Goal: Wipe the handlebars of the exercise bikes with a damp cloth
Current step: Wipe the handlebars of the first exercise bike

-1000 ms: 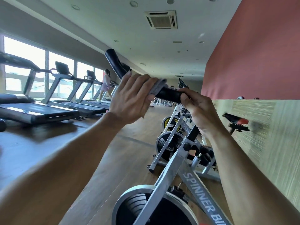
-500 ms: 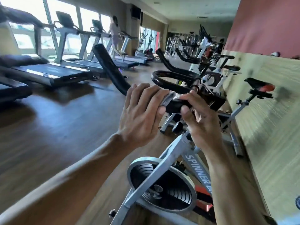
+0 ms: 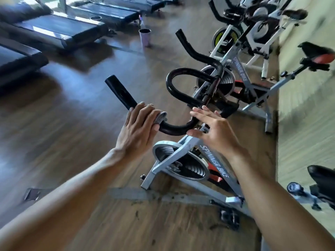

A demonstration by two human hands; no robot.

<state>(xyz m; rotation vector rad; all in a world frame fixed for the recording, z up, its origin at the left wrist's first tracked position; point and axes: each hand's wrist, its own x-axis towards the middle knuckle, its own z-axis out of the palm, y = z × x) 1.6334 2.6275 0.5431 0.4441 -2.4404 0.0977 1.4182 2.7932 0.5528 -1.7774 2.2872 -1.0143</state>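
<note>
The nearest white spin bike (image 3: pixel 213 160) has black handlebars (image 3: pixel 174 128) that curve up to a left grip end (image 3: pixel 117 89). My left hand (image 3: pixel 139 129) wraps a grey cloth (image 3: pixel 160 117) around the left part of the bar and grips it. My right hand (image 3: pixel 212 131) hovers just right of the bar's middle with fingers spread and straight, holding nothing. A second loop of the handlebars (image 3: pixel 181 87) rises behind my hands.
More spin bikes (image 3: pixel 239 57) line the wall on the right, with saddles (image 3: pixel 319 55) sticking out. Treadmills (image 3: pixel 59 28) stand at the far left. A purple cup (image 3: pixel 145 37) sits on the wooden floor. A black saddle (image 3: pixel 322 176) is at the right edge.
My view has tilted down toward the floor. My right hand has let go of the handlebar and opened. My left hand with the cloth has slid leftward along the bar.
</note>
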